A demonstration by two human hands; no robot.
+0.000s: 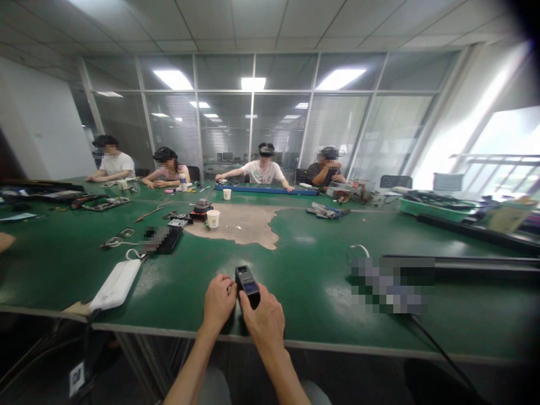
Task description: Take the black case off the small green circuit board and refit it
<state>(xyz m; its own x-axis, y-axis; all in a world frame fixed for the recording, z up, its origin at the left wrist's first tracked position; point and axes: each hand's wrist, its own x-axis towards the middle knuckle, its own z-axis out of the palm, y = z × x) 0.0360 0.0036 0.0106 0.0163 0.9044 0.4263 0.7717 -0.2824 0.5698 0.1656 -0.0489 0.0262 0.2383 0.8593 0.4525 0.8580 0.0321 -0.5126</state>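
Note:
A small black box-shaped device (248, 286) with a bluish display on its top face is on the green table in front of me; its exact kind is unclear. My right hand (266, 315) is wrapped around its near right end, thumb along the left side. Close against the device's left side, my left hand (219, 301) has its fingers curled inward. What those fingers hold, if anything, is hidden.
A white power bank-like block (117, 284) with a cable lies at left. Blurred-out objects lie at left and right. Paper cups (213, 219) stand mid-table by a torn brown sheet (253, 222). Several people sit opposite. A green basket (439, 208) holds black items.

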